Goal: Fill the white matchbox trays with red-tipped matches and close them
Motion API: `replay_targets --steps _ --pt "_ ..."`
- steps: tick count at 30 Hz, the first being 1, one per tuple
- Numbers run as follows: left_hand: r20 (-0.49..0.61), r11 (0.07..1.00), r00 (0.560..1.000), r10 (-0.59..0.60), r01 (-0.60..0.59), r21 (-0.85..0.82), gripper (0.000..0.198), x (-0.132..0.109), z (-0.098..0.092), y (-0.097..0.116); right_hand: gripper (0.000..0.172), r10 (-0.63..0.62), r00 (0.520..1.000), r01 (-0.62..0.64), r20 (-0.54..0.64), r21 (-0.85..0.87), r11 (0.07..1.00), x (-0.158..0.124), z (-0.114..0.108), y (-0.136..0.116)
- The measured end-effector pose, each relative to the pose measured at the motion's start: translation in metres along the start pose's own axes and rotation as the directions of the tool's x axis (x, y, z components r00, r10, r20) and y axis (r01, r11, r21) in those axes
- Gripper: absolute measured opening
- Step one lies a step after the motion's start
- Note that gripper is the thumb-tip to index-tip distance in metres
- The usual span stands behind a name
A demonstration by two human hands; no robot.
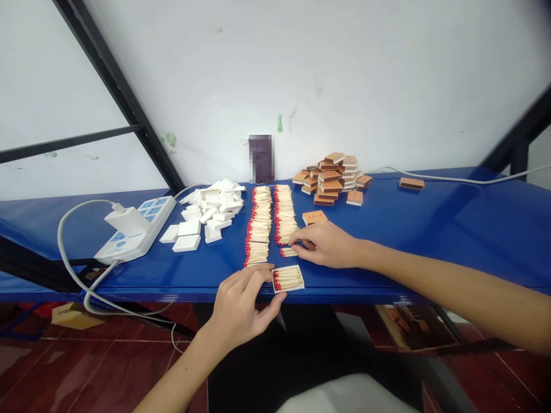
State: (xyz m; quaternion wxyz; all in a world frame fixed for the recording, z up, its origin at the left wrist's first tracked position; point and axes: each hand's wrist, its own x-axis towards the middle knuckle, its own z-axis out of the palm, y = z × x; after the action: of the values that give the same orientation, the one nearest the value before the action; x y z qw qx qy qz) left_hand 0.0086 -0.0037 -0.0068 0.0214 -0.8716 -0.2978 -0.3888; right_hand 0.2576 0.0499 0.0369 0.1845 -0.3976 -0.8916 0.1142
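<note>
My left hand (241, 301) grips a small white matchbox tray (302, 281) at its left end, thumb below and fingers above. Red-headed matches lie side by side in the tray, heads to the left. Just behind it, my right hand (329, 244) has thumb and fingertips closed at the near end of the right-hand row of matches (284, 212); a few matches show at the fingertips. A second long row of matches (259, 221) runs parallel on the left. One orange matchbox (314, 217) lies just beyond my right hand.
White empty-looking trays (210, 206) are heaped at left, beside a power strip (138, 226) with a plugged-in charger and looping cable. Orange matchboxes (331, 175) are piled at back right; one matchbox (411, 183) lies apart. A dark pixelated rectangle (262, 159) leans at the wall. The blue table (430, 229) ends near me.
</note>
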Motion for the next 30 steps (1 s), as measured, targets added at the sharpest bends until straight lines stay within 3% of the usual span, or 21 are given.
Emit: replay_targets --steps 6,12,16,22,30 --pt "-0.017 0.983 0.993 -0.119 0.116 -0.141 0.017 -0.004 -0.006 -0.002 0.021 -0.024 1.0 0.024 0.0 -0.002 1.0 0.0 -0.002 -0.002" --pt "-0.053 0.892 0.953 -0.298 0.259 -0.371 0.023 -0.011 -0.003 -0.006 0.022 -0.007 1.0 0.007 0.017 -0.007 1.0 -0.001 -0.003 -0.005" --pt "0.032 0.889 0.955 -0.293 0.285 -0.359 0.022 -0.009 -0.009 -0.006 0.021 -0.024 1.0 0.024 0.015 -0.011 1.0 -0.001 -0.002 -0.003" --pt "0.08 0.918 0.974 -0.212 0.227 -0.326 0.023 -0.005 -0.014 -0.007 0.021 -0.079 0.997 0.078 0.017 0.023 0.997 -0.002 0.0 0.001" --pt "0.108 0.932 0.983 -0.148 0.175 -0.318 0.021 -0.004 -0.015 -0.009 0.019 -0.014 0.999 0.009 0.044 0.109 0.994 -0.001 -0.001 0.0"
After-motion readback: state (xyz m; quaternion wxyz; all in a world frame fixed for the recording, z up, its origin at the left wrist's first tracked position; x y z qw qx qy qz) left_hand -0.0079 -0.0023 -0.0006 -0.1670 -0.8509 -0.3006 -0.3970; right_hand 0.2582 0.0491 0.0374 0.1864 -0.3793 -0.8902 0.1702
